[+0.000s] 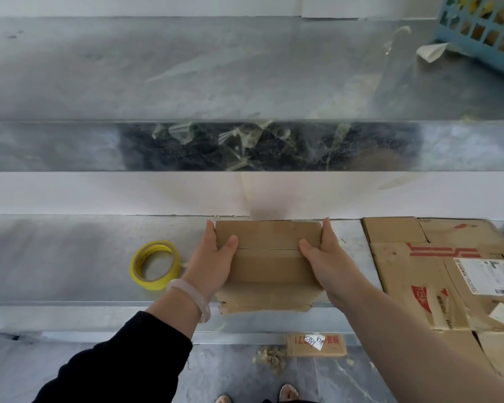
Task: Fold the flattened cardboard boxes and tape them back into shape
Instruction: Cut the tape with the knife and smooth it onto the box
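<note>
A steel bench (pixel 70 257) runs across the view. Flat cardboard (pixel 437 271) lies on its right end, overhanging the near edge. At the middle stands the box (pixel 268 257), against the back wall, its top flaps closed. The left hand (pixel 213 257) and right hand (pixel 326 257) clamp its sides, thumbs on the top seam. A yellow tape roll (pixel 154 264) lies just beside the left hand.

Metal shelving (pixel 70 257), marbled grey floor (pixel 230 379)
</note>
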Available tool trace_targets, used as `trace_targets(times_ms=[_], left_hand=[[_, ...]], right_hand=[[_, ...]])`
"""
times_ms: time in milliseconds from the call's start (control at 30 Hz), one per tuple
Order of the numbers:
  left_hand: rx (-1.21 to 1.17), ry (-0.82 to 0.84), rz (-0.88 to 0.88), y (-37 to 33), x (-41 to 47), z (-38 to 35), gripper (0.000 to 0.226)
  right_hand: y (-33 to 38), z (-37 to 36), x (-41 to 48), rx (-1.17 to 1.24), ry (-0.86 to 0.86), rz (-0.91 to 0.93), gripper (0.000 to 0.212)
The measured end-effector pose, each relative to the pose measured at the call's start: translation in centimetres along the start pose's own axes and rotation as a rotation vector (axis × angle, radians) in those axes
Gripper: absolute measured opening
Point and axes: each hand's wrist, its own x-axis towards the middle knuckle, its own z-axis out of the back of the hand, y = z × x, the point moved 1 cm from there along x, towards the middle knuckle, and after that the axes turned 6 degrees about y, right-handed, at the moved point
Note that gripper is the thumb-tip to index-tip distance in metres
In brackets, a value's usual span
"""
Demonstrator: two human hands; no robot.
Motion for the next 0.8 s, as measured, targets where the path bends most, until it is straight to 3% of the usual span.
trace_targets(times_ms=[100, 233, 333, 400, 467, 567, 800], left_hand=[[0.077, -0.035, 0.019, -0.1, 0.4, 0.0, 0.061], [0.133, -0.143, -0.05, -0.4, -0.6, -0.5, 0.059], [0.378, -0.25, -0.493, -1.5, -2.6, 0.0, 0.052], [0.728, -0.157, -0.845, -1.1, -3.3, 0.2, 0.046], [1.036, -0.039, -0.97, -0.6, -3.7, 0.5, 0.045], [1.211, -0.012, -0.92, -0.7, -3.7, 0.9, 0.049], [1.221, -0.077, -0.507, -1.1, -5.2, -0.1, 0.063]], right_hand=[[-0.1, -0.1, -0.1, -0.077, -0.025, 0.026, 0.056], [-0.2, -0.4, -0.5, -0.216, -0.119, 0.056, 0.059], [0.3, -0.8, -1.5, -0.519, -0.259, 0.331, 0.056], [0.7, -0.8, -2.2, -0.76, -0.269, 0.671, 0.051], [0.0, -0.4, -2.4, -0.992, -0.135, 0.961, 0.048], [-0.5, 0.4, -2.1, -1.224, -0.038, 0.998, 0.051], [-0.4, -0.7, -3.2, -1.31, -0.1, 0.644, 0.064]])
